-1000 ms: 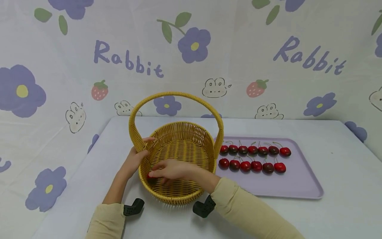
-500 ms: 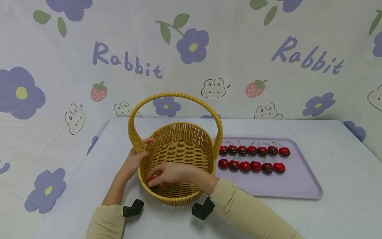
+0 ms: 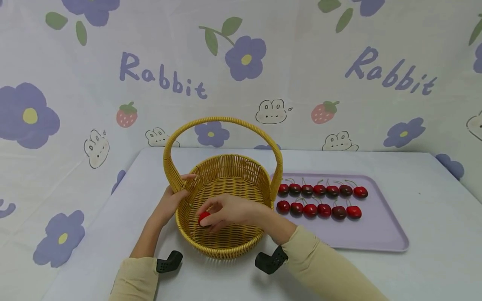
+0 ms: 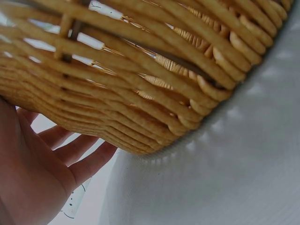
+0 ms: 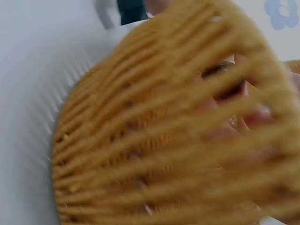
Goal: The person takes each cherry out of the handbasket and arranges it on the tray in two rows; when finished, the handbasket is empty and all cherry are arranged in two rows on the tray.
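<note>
A yellow wicker basket point(image 3: 218, 253) with a tall arched handle stands on the table. At its left side my left hand point(image 3: 171, 205) holds the rim by the foot of the handle; in the left wrist view its fingers point(image 4: 91, 159) lie along the outside of the weave. Inside the basket, toward the front left, my right hand point(image 3: 229, 213) pinches a red cherry point(image 3: 203, 217) between thumb and fingers. The cherry's underside is hidden. In the right wrist view, the blurred basket wall point(image 5: 117, 140) covers most of that hand.
A pale purple tray point(image 3: 361, 234) lies to the basket's right, partly behind it. Two rows of dark and bright red cherries point(image 3: 324, 210) with stems rest on it. A patterned cloth point(image 3: 293, 62) hangs behind the table. Black wrist mounts point(image 3: 271, 260) project from both sleeves.
My right hand has lifted the cherry from the basket's front left edge and shifted slightly right and up with it. The left hand and the basket stay in place.
</note>
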Demonstrator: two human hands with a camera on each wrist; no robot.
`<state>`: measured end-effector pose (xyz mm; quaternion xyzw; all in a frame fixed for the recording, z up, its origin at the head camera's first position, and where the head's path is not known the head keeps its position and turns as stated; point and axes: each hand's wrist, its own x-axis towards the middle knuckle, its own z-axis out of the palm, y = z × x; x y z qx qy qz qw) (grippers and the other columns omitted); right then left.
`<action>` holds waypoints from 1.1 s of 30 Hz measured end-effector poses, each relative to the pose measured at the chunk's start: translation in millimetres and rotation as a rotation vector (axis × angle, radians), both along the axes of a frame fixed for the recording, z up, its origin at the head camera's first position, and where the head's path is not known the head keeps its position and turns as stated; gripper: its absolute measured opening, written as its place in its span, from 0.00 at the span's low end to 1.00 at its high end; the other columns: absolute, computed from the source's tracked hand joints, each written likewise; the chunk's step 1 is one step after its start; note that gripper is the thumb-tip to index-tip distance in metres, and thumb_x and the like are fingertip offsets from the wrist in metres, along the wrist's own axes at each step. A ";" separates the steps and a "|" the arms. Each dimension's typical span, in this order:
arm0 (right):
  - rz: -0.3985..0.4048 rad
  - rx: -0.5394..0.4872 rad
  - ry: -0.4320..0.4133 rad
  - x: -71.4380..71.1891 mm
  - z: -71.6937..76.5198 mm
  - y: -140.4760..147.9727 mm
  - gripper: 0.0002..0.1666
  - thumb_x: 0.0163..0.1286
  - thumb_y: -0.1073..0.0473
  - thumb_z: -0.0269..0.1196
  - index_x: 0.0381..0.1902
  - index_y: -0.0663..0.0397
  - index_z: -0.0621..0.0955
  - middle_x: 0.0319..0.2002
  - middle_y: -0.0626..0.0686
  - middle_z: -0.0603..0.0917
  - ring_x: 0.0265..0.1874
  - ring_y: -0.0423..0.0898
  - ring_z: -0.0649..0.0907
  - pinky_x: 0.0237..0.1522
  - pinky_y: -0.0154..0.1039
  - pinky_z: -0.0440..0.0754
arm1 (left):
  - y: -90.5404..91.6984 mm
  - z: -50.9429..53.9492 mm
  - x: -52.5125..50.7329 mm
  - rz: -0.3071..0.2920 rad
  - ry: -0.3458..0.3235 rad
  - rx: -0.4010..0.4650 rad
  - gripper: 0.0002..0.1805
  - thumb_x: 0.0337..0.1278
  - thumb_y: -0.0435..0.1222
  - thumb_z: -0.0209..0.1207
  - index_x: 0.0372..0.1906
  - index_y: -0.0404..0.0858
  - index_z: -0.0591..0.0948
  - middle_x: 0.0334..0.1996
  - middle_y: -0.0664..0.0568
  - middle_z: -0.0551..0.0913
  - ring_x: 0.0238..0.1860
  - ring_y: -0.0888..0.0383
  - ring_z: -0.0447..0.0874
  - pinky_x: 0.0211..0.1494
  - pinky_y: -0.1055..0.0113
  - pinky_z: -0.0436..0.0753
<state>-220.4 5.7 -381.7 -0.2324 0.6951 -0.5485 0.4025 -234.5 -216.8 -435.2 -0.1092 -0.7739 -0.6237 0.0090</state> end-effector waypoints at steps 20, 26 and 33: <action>-0.044 -0.168 -0.039 -0.3 15.8 56.0 0.21 0.69 0.66 0.57 0.60 0.64 0.72 0.51 0.61 0.77 0.48 0.58 0.80 0.50 0.47 0.78 | -0.2 -2.5 -2.3 -0.007 0.000 -0.008 0.26 0.59 0.25 0.43 0.64 0.32 0.68 0.67 0.39 0.64 0.69 0.44 0.56 0.67 0.45 0.53; -0.058 -0.130 0.005 1.8 14.4 72.3 0.22 0.65 0.65 0.63 0.57 0.59 0.73 0.50 0.59 0.75 0.48 0.53 0.77 0.50 0.44 0.77 | 0.0 -2.6 -1.8 -0.010 0.000 -0.010 0.26 0.59 0.25 0.43 0.65 0.32 0.67 0.66 0.38 0.64 0.68 0.44 0.56 0.66 0.46 0.55; -0.055 -0.066 0.104 8.7 15.6 86.2 0.24 0.61 0.60 0.67 0.54 0.56 0.74 0.47 0.61 0.81 0.46 0.52 0.80 0.48 0.43 0.78 | 0.5 -0.7 -1.3 -0.008 -0.012 -0.005 0.27 0.59 0.25 0.43 0.65 0.34 0.67 0.66 0.39 0.64 0.66 0.45 0.59 0.64 0.48 0.57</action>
